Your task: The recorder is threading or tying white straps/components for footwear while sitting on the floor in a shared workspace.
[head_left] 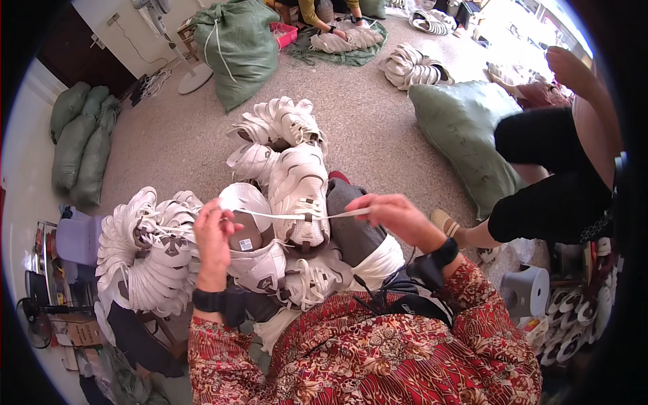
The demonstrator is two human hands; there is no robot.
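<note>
My left hand point(214, 233) and my right hand point(398, 214) are both closed in a pinch, apart from each other above my lap. Between them a white shoelace point(270, 215) runs nearly straight across the front of a white shoe upper point(297, 179). That upper has brown trim and lies at the near end of a curved row of similar uppers point(277, 121). Under my left hand, another upper point(248, 236) shows its brown inside with a small pale label. More laced uppers point(314, 280) lie close to my lap. A bundle of white laces point(381, 262) rests over my right leg.
Nested shoe uppers point(158, 270) pile up at my left. Green sacks point(466, 128) stand right, at the back point(236, 54) and far left point(81, 145). A co-worker's hands point(347, 34) handle uppers at the back. Another person's legs point(540, 189) and a grey stool point(525, 290) are right.
</note>
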